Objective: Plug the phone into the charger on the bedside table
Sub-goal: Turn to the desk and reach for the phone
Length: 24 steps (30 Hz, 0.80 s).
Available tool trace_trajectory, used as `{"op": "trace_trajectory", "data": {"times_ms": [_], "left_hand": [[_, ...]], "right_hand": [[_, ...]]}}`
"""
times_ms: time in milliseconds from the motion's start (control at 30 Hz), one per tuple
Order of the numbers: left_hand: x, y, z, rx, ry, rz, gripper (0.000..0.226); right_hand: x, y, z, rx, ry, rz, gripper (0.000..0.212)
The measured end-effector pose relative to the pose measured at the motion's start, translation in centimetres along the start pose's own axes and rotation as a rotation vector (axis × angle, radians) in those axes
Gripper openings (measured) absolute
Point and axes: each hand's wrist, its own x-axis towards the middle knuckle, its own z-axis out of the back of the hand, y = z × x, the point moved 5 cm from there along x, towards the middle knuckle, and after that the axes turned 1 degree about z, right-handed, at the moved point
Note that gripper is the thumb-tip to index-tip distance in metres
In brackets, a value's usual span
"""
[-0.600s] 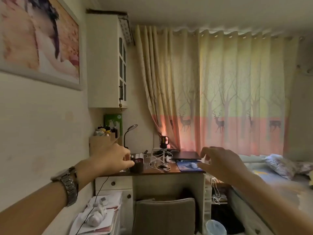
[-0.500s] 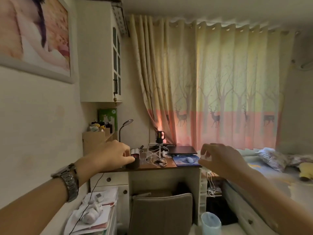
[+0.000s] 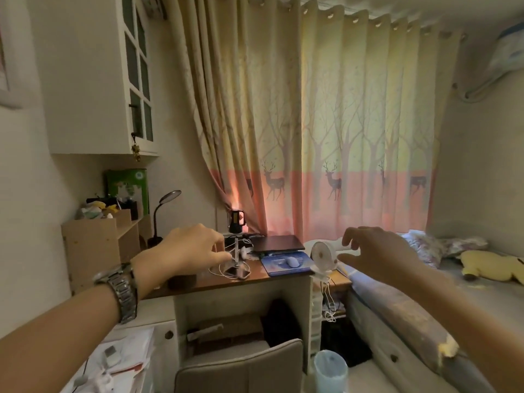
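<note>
A dark phone [image 3: 237, 273] lies flat near the front edge of the brown desk [image 3: 218, 282], among loops of white charging cable [image 3: 219, 269] beside a small stand. My left hand [image 3: 188, 252], with a metal watch on the wrist, is stretched out over the desk just left of the phone, fingers curled and holding nothing that I can see. My right hand [image 3: 377, 255] is held out in the air to the right of the desk, fingers spread and empty. It hovers above the gap between desk and bed.
A closed laptop [image 3: 276, 242], a blue mouse pad with a white mouse [image 3: 292, 261] and a small clip fan [image 3: 321, 255] sit on the desk's right part. A grey chair [image 3: 241, 367] stands in front, a bed [image 3: 425, 307] at right, a wall cabinet above left.
The view has tilted down and come closer to the desk. Both hands have reached further forward, the left one now close beside the phone and cable.
</note>
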Motion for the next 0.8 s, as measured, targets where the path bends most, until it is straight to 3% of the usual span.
{"op": "trace_trajectory", "data": {"times_ms": [200,367,800], "left_hand": [[9.2,-1.0,-2.6,-0.015,-0.028,-0.026,0.037],[15.8,-1.7,-7.1,-0.001,0.073,-0.049,0.033],[36.2,-5.3,-14.9,-0.062,0.097,-0.164,0.035]], "right_hand": [[7.2,-4.7,-3.5,-0.039,-0.004,-0.020,0.033],[10.1,-8.0,-8.4,-0.043,0.042,-0.059,0.030],[21.9,-18.2,-17.4,-0.113,0.093,-0.164,0.037]]}}
